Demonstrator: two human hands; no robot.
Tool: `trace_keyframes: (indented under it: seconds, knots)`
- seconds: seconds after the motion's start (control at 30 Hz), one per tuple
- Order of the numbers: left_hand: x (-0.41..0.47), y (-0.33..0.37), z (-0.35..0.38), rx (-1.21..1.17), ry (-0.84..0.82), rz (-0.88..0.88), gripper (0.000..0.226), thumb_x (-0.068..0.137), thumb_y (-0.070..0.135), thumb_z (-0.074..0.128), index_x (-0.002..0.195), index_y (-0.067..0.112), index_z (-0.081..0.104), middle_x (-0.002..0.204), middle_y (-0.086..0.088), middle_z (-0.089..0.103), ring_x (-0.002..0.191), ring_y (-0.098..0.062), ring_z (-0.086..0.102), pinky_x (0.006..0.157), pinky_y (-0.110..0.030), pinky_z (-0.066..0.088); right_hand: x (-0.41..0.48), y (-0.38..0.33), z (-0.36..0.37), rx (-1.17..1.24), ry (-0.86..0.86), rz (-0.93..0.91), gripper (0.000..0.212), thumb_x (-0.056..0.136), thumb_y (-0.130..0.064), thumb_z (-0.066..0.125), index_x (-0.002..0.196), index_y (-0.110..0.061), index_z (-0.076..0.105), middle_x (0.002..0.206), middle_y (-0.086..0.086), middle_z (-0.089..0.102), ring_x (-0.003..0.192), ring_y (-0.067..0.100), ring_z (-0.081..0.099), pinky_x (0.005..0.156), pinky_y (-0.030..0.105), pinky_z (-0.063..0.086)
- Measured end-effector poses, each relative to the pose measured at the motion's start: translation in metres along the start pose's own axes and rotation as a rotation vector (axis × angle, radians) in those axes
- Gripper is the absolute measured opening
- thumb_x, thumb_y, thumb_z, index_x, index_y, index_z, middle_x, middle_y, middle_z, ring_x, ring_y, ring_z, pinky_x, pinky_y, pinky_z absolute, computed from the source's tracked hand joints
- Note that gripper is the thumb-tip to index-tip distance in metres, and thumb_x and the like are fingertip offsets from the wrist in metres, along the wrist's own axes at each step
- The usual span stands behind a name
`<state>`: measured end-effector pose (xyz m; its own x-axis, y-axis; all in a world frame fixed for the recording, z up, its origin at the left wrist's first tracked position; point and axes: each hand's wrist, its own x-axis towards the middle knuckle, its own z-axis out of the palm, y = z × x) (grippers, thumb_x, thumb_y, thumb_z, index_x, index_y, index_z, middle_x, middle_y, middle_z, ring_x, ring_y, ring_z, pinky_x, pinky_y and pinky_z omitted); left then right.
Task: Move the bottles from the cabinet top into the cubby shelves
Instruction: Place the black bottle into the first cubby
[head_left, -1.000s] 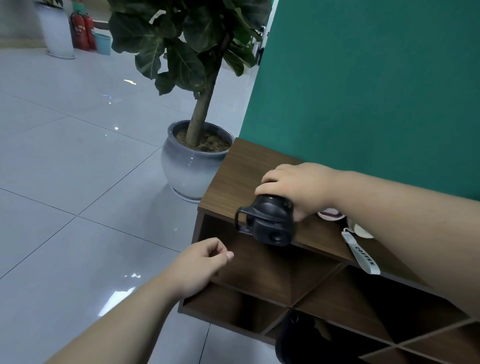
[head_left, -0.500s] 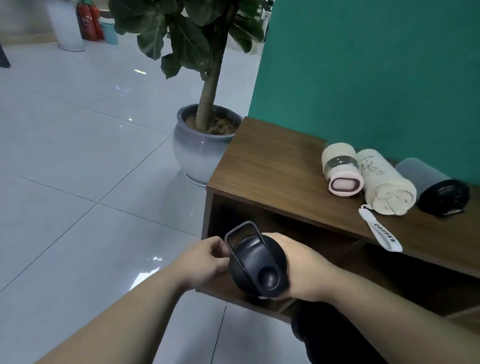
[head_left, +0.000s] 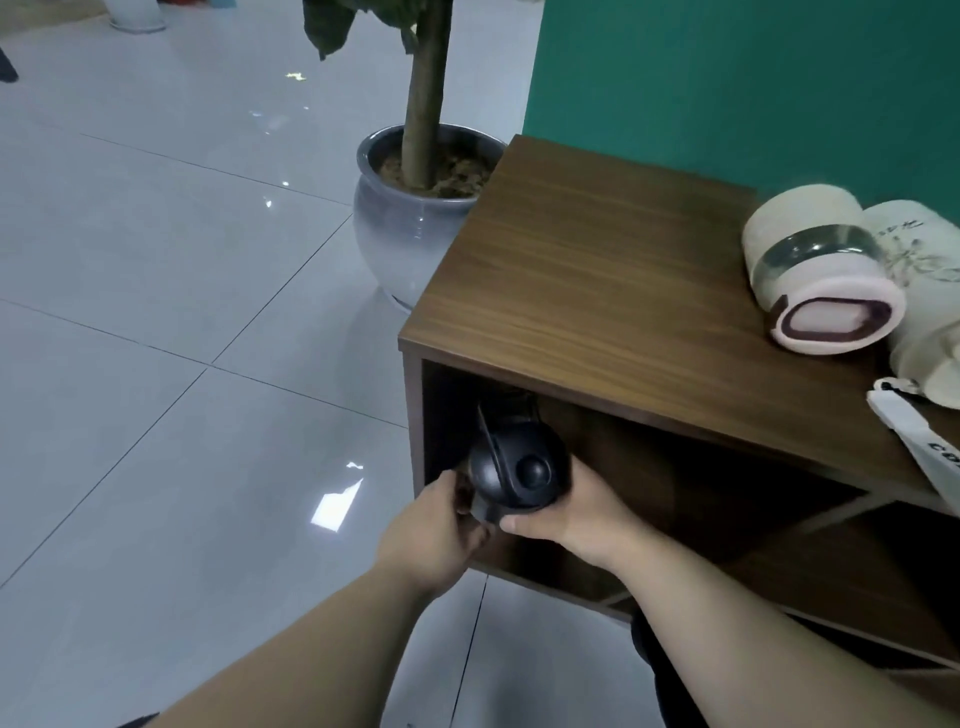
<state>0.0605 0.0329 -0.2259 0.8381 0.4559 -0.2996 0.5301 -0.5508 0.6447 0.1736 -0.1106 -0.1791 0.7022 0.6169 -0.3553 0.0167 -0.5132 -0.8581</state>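
A black bottle (head_left: 519, 467) with a loop handle on its lid lies lengthwise in the mouth of the top-left cubby (head_left: 649, 483), lid end facing me. My right hand (head_left: 571, 512) grips it from the right and below. My left hand (head_left: 436, 530) holds its lower left edge. On the brown cabinet top (head_left: 597, 270) a cream bottle with a pink lid (head_left: 815, 275) lies on its side at the right. A second cream bottle (head_left: 924, 291) with a white strap (head_left: 919, 441) lies beside it, cut off by the frame edge.
A grey pot (head_left: 400, 228) holding a plant trunk stands on the floor just left of the cabinet's back corner. A green wall (head_left: 753, 83) runs behind the cabinet. Glossy pale floor tiles (head_left: 182, 312) spread to the left. Diagonal dividers split the lower cubbies (head_left: 831, 561).
The black bottle went from the cabinet's front edge down into the top-left cubby mouth. My left hand came up and took hold of it beside my right hand.
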Motion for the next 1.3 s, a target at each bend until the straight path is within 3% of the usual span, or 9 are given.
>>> trace_keyframes:
  seconds: [0.13,0.2,0.33,0.47,0.77,0.87,1.0,1.07,1.3]
  knots:
    - [0.012,-0.008,0.015,-0.012,0.048,-0.042,0.039,0.082,0.05,0.069,0.105,0.032,0.044,0.106,0.011,0.065,0.094,-0.021,0.067,0.078,-0.041,0.056,0.018,0.015,0.001,0.078,-0.016,-0.028,0.068,0.061,0.016,0.087,0.105,-0.028,0.061,0.104,-0.011,0.072,0.093,-0.008,0.069,0.084,0.015,0.051]
    - [0.017,-0.008,0.021,-0.024,0.081,-0.062,0.043,0.083,0.053,0.07,0.107,0.031,0.044,0.109,0.01,0.066,0.095,-0.022,0.068,0.075,-0.039,0.055,0.026,0.019,0.002,0.108,-0.011,-0.032,0.069,0.061,0.019,0.085,0.105,-0.027,0.06,0.104,-0.01,0.072,0.09,-0.011,0.069,0.08,0.011,0.051]
    - [0.025,-0.009,0.032,-0.065,0.117,-0.076,0.045,0.085,0.049,0.071,0.112,0.026,0.043,0.116,0.005,0.065,0.098,-0.025,0.068,0.076,-0.041,0.057,0.037,0.025,0.003,0.122,-0.005,-0.046,0.068,0.058,0.014,0.089,0.107,-0.026,0.063,0.106,-0.007,0.074,0.1,-0.001,0.071,0.09,0.023,0.053]
    - [0.029,-0.009,0.04,-0.078,0.143,-0.098,0.042,0.087,0.043,0.072,0.103,0.022,0.039,0.114,0.001,0.063,0.094,-0.029,0.066,0.071,-0.042,0.054,0.043,0.027,0.001,0.1,0.009,-0.043,0.063,0.063,0.017,0.085,0.101,-0.027,0.061,0.1,-0.013,0.07,0.085,-0.015,0.067,0.077,0.006,0.048]
    - [0.031,-0.004,0.051,-0.073,0.164,-0.139,0.043,0.089,0.036,0.071,0.099,0.02,0.033,0.117,-0.007,0.06,0.096,-0.033,0.065,0.068,-0.04,0.049,0.047,0.037,0.004,0.042,0.029,-0.051,0.053,0.065,0.009,0.088,0.109,-0.014,0.069,0.102,-0.009,0.075,0.091,-0.009,0.069,0.08,0.007,0.047]
    - [0.033,-0.003,0.05,-0.082,0.162,-0.143,0.042,0.088,0.036,0.072,0.107,0.015,0.042,0.119,-0.006,0.059,0.095,-0.033,0.065,0.07,-0.041,0.052,0.047,0.038,0.008,0.034,0.048,-0.05,0.055,0.065,0.002,0.091,0.115,-0.009,0.071,0.109,-0.001,0.077,0.101,0.001,0.071,0.086,0.012,0.049]
    - [0.035,-0.004,0.046,-0.085,0.167,-0.126,0.039,0.086,0.037,0.07,0.116,0.018,0.053,0.121,-0.001,0.057,0.096,-0.031,0.065,0.074,-0.041,0.055,0.042,0.036,0.018,0.033,0.151,-0.052,0.054,0.063,-0.003,0.092,0.102,-0.03,0.067,0.103,-0.015,0.073,0.095,-0.014,0.066,0.082,0.005,0.046]
    - [0.035,-0.005,0.045,-0.082,0.174,-0.114,0.041,0.088,0.032,0.067,0.124,0.019,0.056,0.124,-0.001,0.058,0.098,-0.029,0.065,0.073,-0.038,0.052,0.039,0.036,0.025,0.024,0.201,-0.045,0.053,0.063,-0.008,0.093,0.099,-0.035,0.065,0.102,-0.017,0.073,0.096,-0.014,0.065,0.081,0.006,0.046]
    - [0.034,-0.005,0.042,-0.129,0.193,-0.098,0.053,0.087,0.031,0.062,0.139,0.029,0.049,0.133,0.009,0.062,0.095,-0.017,0.067,0.075,-0.034,0.051,0.031,0.035,0.041,0.004,0.333,0.033,0.074,0.061,-0.024,0.094,0.126,-0.021,0.057,0.112,-0.012,0.068,0.104,0.006,0.064,0.08,0.01,0.043]
